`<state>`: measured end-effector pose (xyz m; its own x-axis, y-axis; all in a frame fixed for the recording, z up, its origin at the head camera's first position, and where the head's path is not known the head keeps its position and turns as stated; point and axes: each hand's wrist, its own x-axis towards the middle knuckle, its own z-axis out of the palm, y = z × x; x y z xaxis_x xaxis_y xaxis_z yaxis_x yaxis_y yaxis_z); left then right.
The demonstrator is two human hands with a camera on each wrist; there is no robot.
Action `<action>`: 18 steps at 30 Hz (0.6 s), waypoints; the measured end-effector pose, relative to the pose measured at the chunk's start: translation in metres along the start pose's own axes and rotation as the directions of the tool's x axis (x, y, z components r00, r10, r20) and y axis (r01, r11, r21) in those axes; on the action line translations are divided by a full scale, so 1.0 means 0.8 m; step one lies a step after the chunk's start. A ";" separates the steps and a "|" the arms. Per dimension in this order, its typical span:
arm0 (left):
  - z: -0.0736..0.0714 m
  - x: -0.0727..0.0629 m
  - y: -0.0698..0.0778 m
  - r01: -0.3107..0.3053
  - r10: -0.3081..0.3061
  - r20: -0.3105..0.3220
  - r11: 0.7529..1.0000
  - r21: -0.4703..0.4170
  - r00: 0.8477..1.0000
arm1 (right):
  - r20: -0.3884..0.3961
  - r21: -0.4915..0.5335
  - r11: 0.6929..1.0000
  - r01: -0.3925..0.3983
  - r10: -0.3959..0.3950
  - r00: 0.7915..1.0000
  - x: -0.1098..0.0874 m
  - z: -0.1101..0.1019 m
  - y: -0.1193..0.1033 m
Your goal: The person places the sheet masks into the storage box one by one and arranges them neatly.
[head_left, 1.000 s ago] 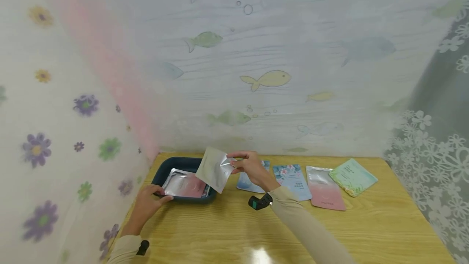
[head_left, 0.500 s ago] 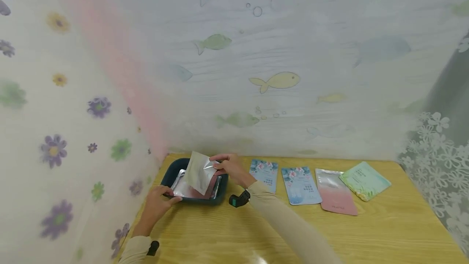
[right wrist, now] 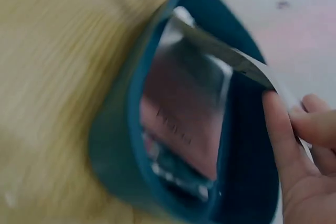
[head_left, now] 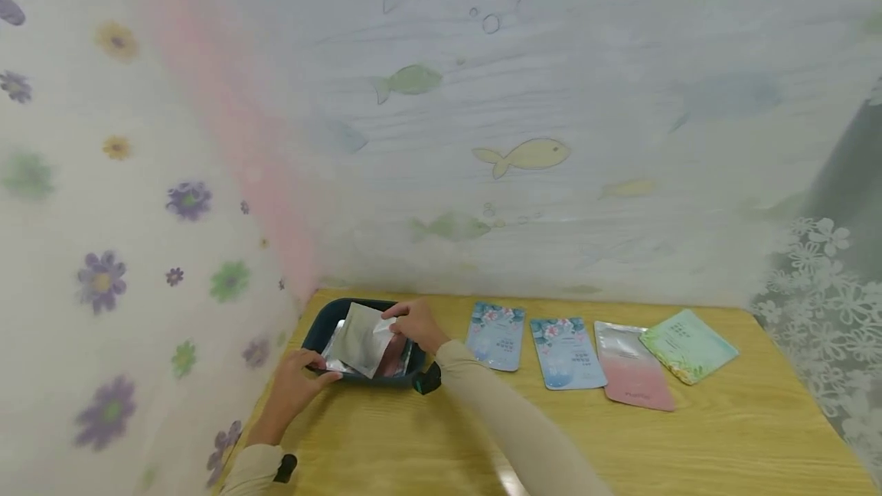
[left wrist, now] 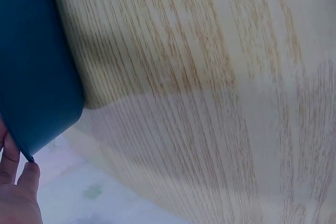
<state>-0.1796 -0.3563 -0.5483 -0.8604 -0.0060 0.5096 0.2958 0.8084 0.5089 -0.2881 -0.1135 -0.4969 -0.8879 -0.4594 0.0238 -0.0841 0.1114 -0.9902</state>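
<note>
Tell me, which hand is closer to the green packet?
Right. The right hand pinches a silvery packet over the tub, left of the green packet; the left hand grips the tub's front-left corner, farther left.

The bin (head_left: 372,382), left of centre at the bottom of the head view, looks like smooth plastic with a soft sheen. The silver packet (head_left: 360,339) is metallic foil, brightest at its right. In the right wrist view's centre, the pouch (right wrist: 181,103) goes from shiny foil to smooth pink. Lower right in the head view, the pink packet (head_left: 634,377) has a glossy foil top and duller lower part; the blue packets (head_left: 568,358) and green packet (head_left: 689,347) look smooth. The table (head_left: 386,442) is wood-grained, with glare at bottom centre; the sleeves (head_left: 517,419) are matt cloth.
</note>
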 end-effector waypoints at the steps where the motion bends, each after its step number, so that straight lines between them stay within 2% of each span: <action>1: 0.000 -0.001 0.000 0.000 0.000 -0.006 1.000 -0.003 1.000 | -0.004 -0.066 0.997 0.042 -0.042 0.999 0.001 0.001 0.004; 3: -0.001 -0.004 0.001 -0.004 0.004 -0.016 1.000 0.005 1.000 | -0.002 -0.197 0.974 0.112 -0.114 0.993 0.003 0.002 0.009; 4: -0.003 -0.004 0.002 -0.006 0.007 -0.017 1.000 0.011 1.000 | 0.007 -0.266 0.947 0.183 -0.188 0.982 0.009 0.003 0.020; 5: -0.005 -0.003 0.002 -0.011 0.011 -0.020 1.000 0.017 1.000 | 0.017 -0.323 0.921 0.216 -0.223 0.975 0.009 0.004 0.020; 7: -0.008 -0.003 0.003 -0.012 0.013 -0.013 1.000 0.029 1.000 | 0.058 -0.443 0.851 0.283 -0.287 0.956 0.010 0.004 0.023; 10: -0.008 -0.002 0.005 0.001 -0.001 0.009 0.999 0.039 1.000 | 0.113 -0.614 0.741 0.272 -0.258 0.959 0.006 0.006 0.025; 12: -0.007 -0.002 0.006 0.007 -0.007 0.024 0.999 0.037 1.000 | 0.136 -0.695 0.684 0.220 -0.175 0.975 -0.001 0.009 0.019; 14: -0.005 -0.001 0.006 0.010 -0.011 0.025 0.999 0.034 1.000 | 0.145 -0.733 0.656 0.182 -0.111 0.983 -0.004 0.012 0.021; 16: -0.003 -0.001 0.005 0.008 -0.008 0.011 0.999 0.035 1.000 | 0.158 -0.748 0.639 0.180 -0.092 0.983 -0.005 0.015 0.024; 18: -0.002 0.000 0.004 0.006 -0.006 -0.006 0.999 0.039 1.000 | 0.161 -0.748 0.636 0.188 -0.101 0.982 -0.005 0.017 0.027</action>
<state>-0.1778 -0.3550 -0.5458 -0.8595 -0.0140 0.5109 0.2745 0.8307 0.4844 -0.2803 -0.1212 -0.5202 -0.7904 -0.6041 0.1015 -0.5591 0.6439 -0.5223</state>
